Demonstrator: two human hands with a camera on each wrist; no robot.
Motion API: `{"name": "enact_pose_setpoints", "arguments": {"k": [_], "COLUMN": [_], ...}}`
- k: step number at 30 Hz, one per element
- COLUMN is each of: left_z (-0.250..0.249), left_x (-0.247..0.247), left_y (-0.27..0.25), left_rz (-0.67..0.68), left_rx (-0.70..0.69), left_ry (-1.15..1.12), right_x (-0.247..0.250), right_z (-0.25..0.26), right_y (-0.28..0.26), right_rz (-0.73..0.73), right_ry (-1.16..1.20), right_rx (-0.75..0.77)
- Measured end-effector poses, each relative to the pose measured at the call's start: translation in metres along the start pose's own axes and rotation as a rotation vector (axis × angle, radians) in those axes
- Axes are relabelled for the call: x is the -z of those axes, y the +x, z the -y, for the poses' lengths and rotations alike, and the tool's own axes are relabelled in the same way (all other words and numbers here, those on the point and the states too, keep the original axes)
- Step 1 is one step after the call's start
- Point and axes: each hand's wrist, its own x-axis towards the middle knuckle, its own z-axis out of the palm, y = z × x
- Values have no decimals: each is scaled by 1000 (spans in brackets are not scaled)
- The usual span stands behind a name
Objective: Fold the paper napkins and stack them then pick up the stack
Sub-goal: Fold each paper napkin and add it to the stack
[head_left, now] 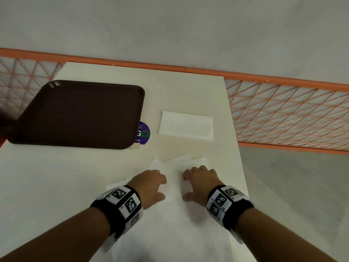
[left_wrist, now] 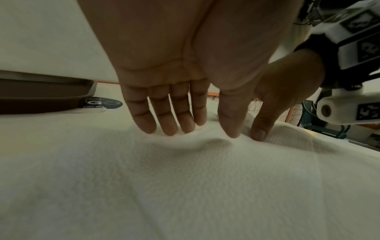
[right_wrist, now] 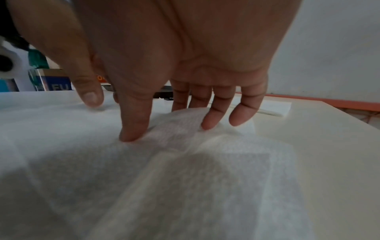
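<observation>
Far left on the table: one brown tray, nothing on it, playing no visible part in the work. Just right of the tray, half tucked under its edge: a round purple sticker, reading "GO" in large letters, the O green, and "u go" below it; the smaller line above is cut off and not legible. Near centre, at the front edge: the left hand, fingers straight and close together, fingertips pressing down on an unfolded napkin so that a small ridge rises in the paper; nothing is pinched or held. Beside it, on the same sheet: the right hand, fingers likewise extended, its index fingertip pushing into the paper, where a fold stands up between the fingers; again a press, not a hold. More loose napkins fan out from under both hands, corners askew. Farther back and to the right: one folded napkin, a neat flat rectangle lying apart from the loose pile, apparently the start of the stack. Judged state of the task: one napkin done, the next being flattened or creased, several still to fold; the stack is barely begun and nothing has been lifted. In the right wrist view a blue box in the background shows the letters "FU", the rest hidden.
</observation>
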Motion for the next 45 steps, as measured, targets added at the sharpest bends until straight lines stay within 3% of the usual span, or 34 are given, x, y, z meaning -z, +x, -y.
{"name": "enact_pose_setpoints", "arguments": {"k": [7, 13, 17, 24, 29, 35, 39, 42, 45], "left_z": [-6, 4, 27, 22, 14, 29, 31, 30, 22], "left_x": [1, 11, 19, 28, 31, 17, 21, 21, 15], "left_y": [-6, -14, -21, -10, -13, -29, -42, -39, -30], "left_rz": [-42, -108, -149, -373, -430, -245, -98, -127, -151], "left_rx": [8, 30, 30, -37, -110, -196, -151, -139, -144], "left_ry": [-21, -270, -497, -362, -202, -67, -84, -81, 19], "right_x": [8, 24, 22, 19, 21, -6, -27, -41, -46], "right_z": [10, 3, -13, -23, -21, -13, -5, -2, -3], "right_y": [2, -19, -26, -17, -26, -45, -53, -55, -54], "right_rz": [56, -85, -191, -301, -362, -225, -230, -266, -191], "right_ry": [9, 436, 703, 568, 481, 273, 258, 210, 174], "right_rx": [13, 61, -57, -77, -23, 62, 164, 269, 259]}}
